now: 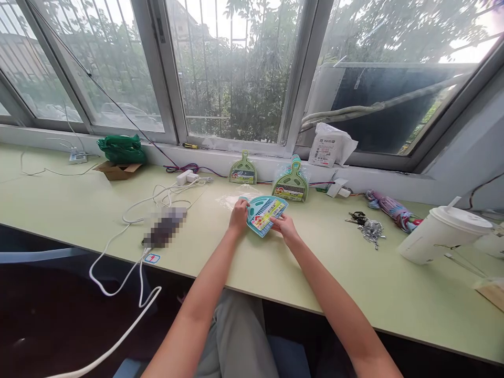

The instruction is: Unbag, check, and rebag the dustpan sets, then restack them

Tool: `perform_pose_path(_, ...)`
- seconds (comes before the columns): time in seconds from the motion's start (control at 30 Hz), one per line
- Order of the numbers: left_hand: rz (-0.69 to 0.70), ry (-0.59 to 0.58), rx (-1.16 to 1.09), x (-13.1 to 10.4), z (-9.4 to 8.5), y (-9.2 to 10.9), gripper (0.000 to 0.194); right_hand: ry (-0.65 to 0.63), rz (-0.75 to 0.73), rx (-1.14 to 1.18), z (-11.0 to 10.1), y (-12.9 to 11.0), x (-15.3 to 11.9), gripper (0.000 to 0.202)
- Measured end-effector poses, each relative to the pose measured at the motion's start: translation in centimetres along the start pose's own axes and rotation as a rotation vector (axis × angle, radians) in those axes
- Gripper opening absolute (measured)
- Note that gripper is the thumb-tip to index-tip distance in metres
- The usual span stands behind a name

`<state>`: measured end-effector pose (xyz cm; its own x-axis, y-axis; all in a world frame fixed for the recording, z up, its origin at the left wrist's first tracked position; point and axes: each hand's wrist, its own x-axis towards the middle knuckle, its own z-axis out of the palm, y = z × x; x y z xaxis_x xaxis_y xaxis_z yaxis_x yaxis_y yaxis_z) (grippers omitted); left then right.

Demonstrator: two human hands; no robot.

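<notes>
Dustpan (263, 214) gripped between left hand (238, 214) and right hand (286, 229).

We reach both bare forearms forward over the table's near edge. Our left hand (238, 214) curls its fingers closed in a grip; our right hand (285, 227) pinches likewise, close beside it.

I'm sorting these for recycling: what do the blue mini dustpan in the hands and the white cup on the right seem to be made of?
The blue mini dustpan, held by the left hand and right hand, looks like moulded plastic, evenly coloured and smooth, with a printed paper or card label. The white cup has a matte wall, probably paper or plastic; its lid looks like plastic.
</notes>
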<state>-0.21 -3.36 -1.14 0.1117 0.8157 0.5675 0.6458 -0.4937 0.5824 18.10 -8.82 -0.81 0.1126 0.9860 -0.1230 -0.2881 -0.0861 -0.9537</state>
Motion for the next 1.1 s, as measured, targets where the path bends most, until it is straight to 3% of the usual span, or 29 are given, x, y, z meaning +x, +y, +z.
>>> perform_pose_path(0.13,0.195,-0.079,-0.109,-0.4,0.5,1.2,0.027,0.028,-0.058,0.025,-0.2,0.2,0.3,0.03)
perform_pose_path(0.2,0.214,0.017,-0.136,-0.7,0.5,2.1,0.024,0.04,-0.085,0.049,-0.4,0.3,0.4,0.031)
perform_pose_path(0.23,0.186,0.12,-0.152,-0.7,0.5,2.4,0.027,0.047,-0.101,0.063,-0.4,0.3,0.4,0.031)
perform_pose_path(0.33,-0.102,0.523,-0.257,-0.4,0.0,2.7,0.051,0.056,-0.143,0.098,-0.5,0.3,0.3,0.034)
perform_pose_path(0.4,-0.386,0.632,-0.462,0.1,-0.1,2.4,0.062,0.044,-0.159,0.11,-0.4,0.4,0.3,0.036)
perform_pose_path(0.43,-0.504,0.57,-0.622,0.3,0.0,2.1,0.062,0.037,-0.164,0.111,-0.4,0.5,0.3,0.038)
perform_pose_path(0.5,-0.627,0.261,-0.975,0.6,0.3,1.8,0.056,0.03,-0.168,0.111,-0.4,0.7,0.4,0.04)
perform_pose_path(0.57,-0.604,-0.068,-1.215,0.5,1.0,2.0,0.051,0.033,-0.171,0.123,-0.5,0.9,0.6,0.042)
perform_pose_path(0.63,-0.545,-0.232,-1.293,0.2,1.6,2.4,0.047,0.043,-0.18,0.155,-0.7,0.9,0.9,0.043)
perform_pose_path(0.73,-0.535,-0.28,-1.313,-0.2,2.0,3.1,0.041,0.043,-0.198,0.197,-0.8,0.7,1.3,0.042)
perform_pose_path(0.9,-0.634,-0.294,-1.298,-0.2,1.2,2.8,0.037,-0.027,-0.185,0.196,-0.8,0.2,1.4,0.041)
perform_pose_path(1.1,-0.597,-0.455,-1.324,-0.2,0.1,3.1,0.042,-0.053,-0.228,0.188,-1.2,-0.8,1.0,0.041)
